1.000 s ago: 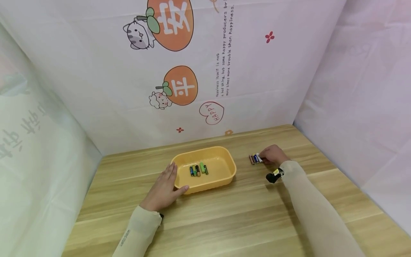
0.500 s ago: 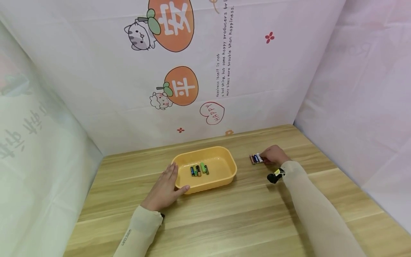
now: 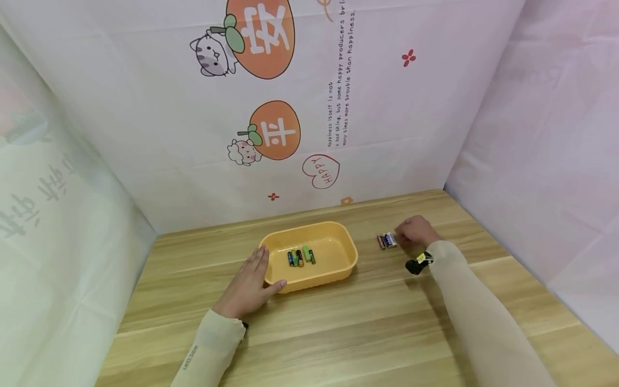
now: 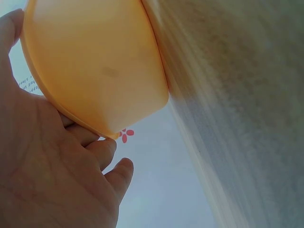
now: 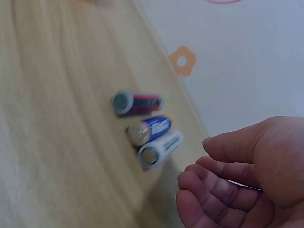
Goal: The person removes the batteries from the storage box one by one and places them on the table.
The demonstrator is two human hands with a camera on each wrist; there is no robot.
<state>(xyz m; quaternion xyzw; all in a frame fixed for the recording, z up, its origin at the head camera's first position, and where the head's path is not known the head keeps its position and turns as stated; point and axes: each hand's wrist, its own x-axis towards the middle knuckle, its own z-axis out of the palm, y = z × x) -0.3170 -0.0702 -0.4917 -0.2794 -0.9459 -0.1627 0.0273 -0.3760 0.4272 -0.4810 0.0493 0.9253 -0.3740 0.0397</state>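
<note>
A yellow plastic tray (image 3: 309, 282) sits on the wooden table. My left hand (image 3: 247, 290) rests against its left end, fingers along the rim and thumb at the near corner. In the left wrist view, the palm (image 4: 52, 166) is beside the tray's outer wall (image 4: 104, 61). Several batteries (image 3: 295, 258) lie inside, with a green one (image 3: 306, 253) among them. To the right of the tray, three batteries lie side by side: a dark red one (image 5: 137, 102), a blue one (image 5: 154, 129) and a white one (image 5: 161, 148). My right hand (image 3: 417, 231) is just beside the white one, fingers loosely bent around nothing.
A printed white cloth (image 3: 377, 134) hangs behind the table's (image 3: 338, 333) far edge. More white cloth walls in the left side (image 3: 58, 226) and the right side (image 3: 556, 161). A black wrist camera (image 3: 416, 265) hangs under my right wrist.
My right hand has drawn slightly away to the right from the white battery, leaving it lined up beside the blue one. My left hand and the tray have kept their places.
</note>
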